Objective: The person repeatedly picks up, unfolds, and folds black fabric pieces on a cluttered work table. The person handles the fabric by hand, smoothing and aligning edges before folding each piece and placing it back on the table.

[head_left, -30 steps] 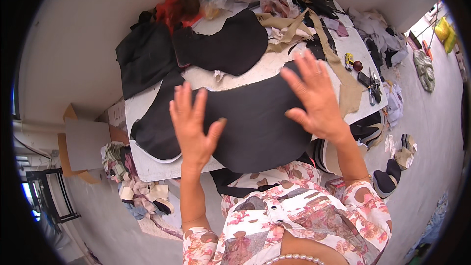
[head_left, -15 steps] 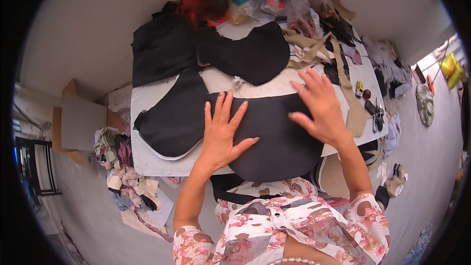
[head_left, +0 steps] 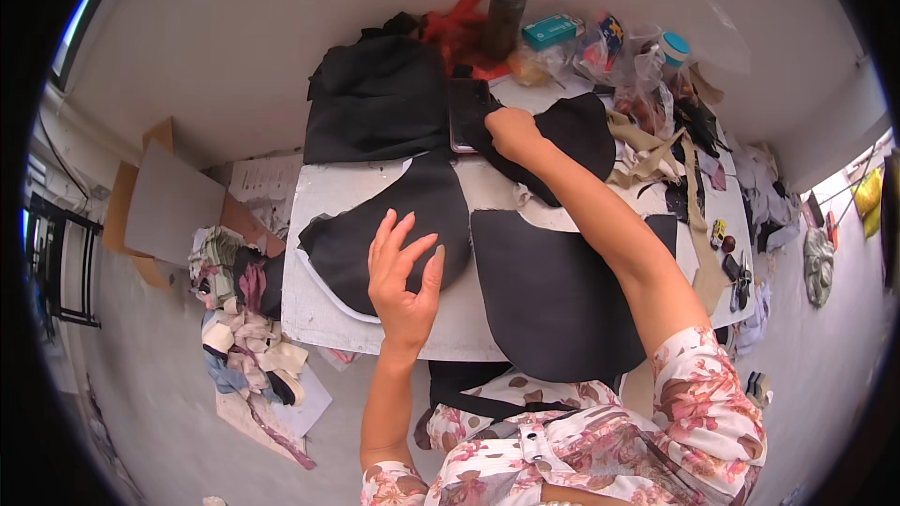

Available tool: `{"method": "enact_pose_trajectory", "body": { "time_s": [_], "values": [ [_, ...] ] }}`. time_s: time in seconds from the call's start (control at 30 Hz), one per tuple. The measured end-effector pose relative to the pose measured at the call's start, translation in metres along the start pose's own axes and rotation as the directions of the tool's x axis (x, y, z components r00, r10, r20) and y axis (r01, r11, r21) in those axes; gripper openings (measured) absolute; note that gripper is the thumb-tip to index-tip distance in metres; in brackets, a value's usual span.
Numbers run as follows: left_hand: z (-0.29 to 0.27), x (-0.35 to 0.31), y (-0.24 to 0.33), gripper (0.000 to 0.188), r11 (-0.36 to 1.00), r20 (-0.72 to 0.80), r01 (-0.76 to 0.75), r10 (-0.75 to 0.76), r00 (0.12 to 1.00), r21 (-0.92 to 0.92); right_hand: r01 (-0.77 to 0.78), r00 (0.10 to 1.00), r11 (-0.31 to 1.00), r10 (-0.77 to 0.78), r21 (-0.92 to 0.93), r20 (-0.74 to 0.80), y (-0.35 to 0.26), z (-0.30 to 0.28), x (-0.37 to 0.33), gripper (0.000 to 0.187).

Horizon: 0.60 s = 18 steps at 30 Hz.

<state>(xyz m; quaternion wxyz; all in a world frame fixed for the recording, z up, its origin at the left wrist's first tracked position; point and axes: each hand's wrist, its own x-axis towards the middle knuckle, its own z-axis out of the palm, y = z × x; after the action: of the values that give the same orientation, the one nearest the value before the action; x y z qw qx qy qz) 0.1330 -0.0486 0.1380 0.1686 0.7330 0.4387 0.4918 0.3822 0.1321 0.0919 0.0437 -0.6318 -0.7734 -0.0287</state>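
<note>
My right hand [head_left: 514,136] reaches to the far part of the table and is closed on the left end of a curved black fabric piece [head_left: 581,136]. That piece lies bunched beside a dark flat phone [head_left: 467,115]. With fingers apart, my left hand [head_left: 403,286] hovers over the edge of a black piece with a white layer under it [head_left: 375,248] on the left. A wide, rounded black panel [head_left: 553,295] lies flat in front of me and overhangs the near table edge. Neither hand touches this panel.
Folded black cloth [head_left: 380,103] lies at the far left of the white table [head_left: 323,323]. Behind are a dark canister [head_left: 506,19], a teal box [head_left: 550,31] and plastic bags. Beige strips [head_left: 647,161] and scissors [head_left: 741,281] lie on the right. Fabric scraps [head_left: 253,347] are piled on the left.
My right hand has left the wide black panel and gripped the curved piece farther back, shifting it and uncovering the phone. My left hand has lifted off the panel and moved left.
</note>
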Motion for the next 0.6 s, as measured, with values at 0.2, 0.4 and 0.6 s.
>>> {"method": "enact_pose_trajectory", "body": {
  "time_s": [0.2,0.4,0.6],
  "values": [
    [0.01,0.013,-0.02,0.013,0.991,-0.029,0.088,-0.091,0.995,-0.098,-0.019,1.0,0.984,0.021,0.176,-0.007,0.011,0.004,-0.002,0.015],
    [0.05,0.055,-0.047,0.023,0.738,0.279,0.537,-0.459,0.843,-0.408,-0.107,0.994,0.853,0.103,0.51,0.036,0.02,-0.036,-0.017,0.011],
    [0.107,0.103,-0.034,0.056,0.496,0.614,0.826,-0.573,0.544,-0.268,-0.044,0.988,0.696,0.137,0.717,-0.072,0.026,-0.077,-0.047,0.012]
  ]
}}
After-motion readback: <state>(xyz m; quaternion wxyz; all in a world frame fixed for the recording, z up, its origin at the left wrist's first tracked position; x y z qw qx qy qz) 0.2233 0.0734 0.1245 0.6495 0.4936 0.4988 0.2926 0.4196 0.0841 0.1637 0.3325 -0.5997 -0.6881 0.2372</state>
